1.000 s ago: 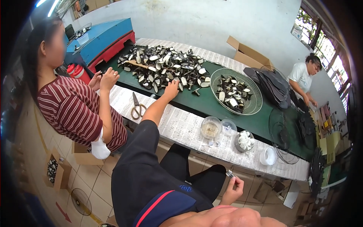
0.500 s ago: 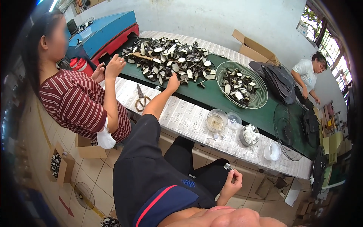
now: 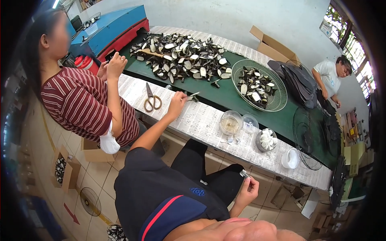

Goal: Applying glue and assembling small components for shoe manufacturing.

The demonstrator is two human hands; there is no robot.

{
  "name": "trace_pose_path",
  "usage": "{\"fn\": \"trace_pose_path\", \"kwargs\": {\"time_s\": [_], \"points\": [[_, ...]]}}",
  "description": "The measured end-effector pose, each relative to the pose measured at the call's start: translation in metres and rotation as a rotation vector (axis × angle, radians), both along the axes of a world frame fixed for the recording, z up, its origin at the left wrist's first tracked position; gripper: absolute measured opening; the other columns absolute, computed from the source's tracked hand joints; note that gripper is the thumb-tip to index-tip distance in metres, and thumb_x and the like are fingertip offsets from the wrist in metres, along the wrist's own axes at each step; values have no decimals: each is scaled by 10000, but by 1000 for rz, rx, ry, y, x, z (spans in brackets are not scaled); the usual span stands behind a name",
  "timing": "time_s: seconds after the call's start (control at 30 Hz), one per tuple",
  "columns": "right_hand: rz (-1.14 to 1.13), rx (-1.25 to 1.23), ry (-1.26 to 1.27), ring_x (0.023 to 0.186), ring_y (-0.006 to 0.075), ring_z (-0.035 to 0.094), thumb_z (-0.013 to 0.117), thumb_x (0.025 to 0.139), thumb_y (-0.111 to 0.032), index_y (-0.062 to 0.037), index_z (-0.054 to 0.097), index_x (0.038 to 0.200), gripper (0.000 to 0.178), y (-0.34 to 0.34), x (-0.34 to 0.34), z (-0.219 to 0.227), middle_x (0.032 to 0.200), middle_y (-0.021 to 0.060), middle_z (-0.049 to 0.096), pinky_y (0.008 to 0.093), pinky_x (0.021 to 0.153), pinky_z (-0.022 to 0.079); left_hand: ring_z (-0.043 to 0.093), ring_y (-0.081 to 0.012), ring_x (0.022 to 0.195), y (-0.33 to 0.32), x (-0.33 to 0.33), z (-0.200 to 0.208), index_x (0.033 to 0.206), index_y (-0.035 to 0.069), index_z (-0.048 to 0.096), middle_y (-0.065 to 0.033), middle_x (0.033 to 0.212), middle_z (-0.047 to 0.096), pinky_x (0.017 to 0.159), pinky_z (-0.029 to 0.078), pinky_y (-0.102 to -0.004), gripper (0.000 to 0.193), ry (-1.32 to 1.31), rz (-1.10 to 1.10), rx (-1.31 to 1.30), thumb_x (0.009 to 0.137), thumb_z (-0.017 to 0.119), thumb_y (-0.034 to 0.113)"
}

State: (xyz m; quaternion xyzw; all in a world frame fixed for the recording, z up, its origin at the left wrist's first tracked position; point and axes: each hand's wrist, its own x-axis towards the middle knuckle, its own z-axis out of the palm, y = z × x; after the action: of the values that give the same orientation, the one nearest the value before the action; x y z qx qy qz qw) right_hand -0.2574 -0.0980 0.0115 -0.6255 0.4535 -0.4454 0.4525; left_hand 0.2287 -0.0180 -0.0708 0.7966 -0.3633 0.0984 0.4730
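My left hand (image 3: 177, 105) is over the near side of the table, its fingers pinched on a small black part with a pale pad (image 3: 194, 96). Behind it spreads a heap of similar black parts with white oval pads (image 3: 189, 60). Low by my knee, my right hand (image 3: 247, 191) grips a small silvery-white piece (image 3: 244, 174) between thumb and fingers; its exact kind is too small to tell. Scissors (image 3: 152, 98) with bronze-coloured handles lie left of my left hand. A pale green mesh basket (image 3: 278, 105) holds more of the black parts.
Along the near edge stand a clear round tub (image 3: 231, 121), a container of white wads (image 3: 267, 139) and a white cup (image 3: 290, 159). Dark sheets (image 3: 299, 86) are stacked beyond the basket. One co-worker (image 3: 76, 102) in stripes sits at left; another (image 3: 330, 78) works at far right.
My left hand has drawn back from the heap toward the near edge, and a black part now shows in its fingers. My right hand stays low with its piece.
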Motion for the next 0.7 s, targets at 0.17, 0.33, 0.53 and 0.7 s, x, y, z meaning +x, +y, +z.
{"fn": "trace_pose_path", "kwargs": {"time_s": [0.17, 0.33, 0.53, 0.7], "points": [[77, 18, -32, 861, 135, 601, 634, 921, -68, 35, 618, 954, 109, -3, 15, -1, 952, 95, 669, 278, 816, 495, 585, -301, 987, 27, -55, 14, 998, 16, 573, -130, 1092, 593, 841, 464, -379, 219, -330, -151, 207, 820, 667, 102], [107, -3, -50, 877, 140, 607, 633, 919, -50, 36, 615, 955, 94, -2, 23, 1, 963, 107, 670, 276, 825, 496, 515, -306, 1100, 1, -68, 15, 1018, 35, 598, -120, 1106, 604, 1023, 277, -511, 361, -422, 118, 410, 846, 665, 346], [108, -13, -19, 878, 139, 607, 637, 918, -56, 40, 616, 945, 102, 1, 18, -3, 962, 103, 673, 279, 826, 495, 560, -269, 980, -26, -35, 5, 949, 42, 642, -92, 944, 634, 1012, 275, -525, 273, -459, 255, 524, 873, 637, 304], [49, -5, -12, 866, 128, 602, 638, 921, -70, 40, 618, 947, 114, 0, 12, -2, 956, 93, 672, 274, 807, 495, 597, -250, 898, -31, -35, -11, 972, 101, 680, -65, 823, 649, 1006, 267, -555, 157, -382, 141, 468, 881, 620, 214]]}}
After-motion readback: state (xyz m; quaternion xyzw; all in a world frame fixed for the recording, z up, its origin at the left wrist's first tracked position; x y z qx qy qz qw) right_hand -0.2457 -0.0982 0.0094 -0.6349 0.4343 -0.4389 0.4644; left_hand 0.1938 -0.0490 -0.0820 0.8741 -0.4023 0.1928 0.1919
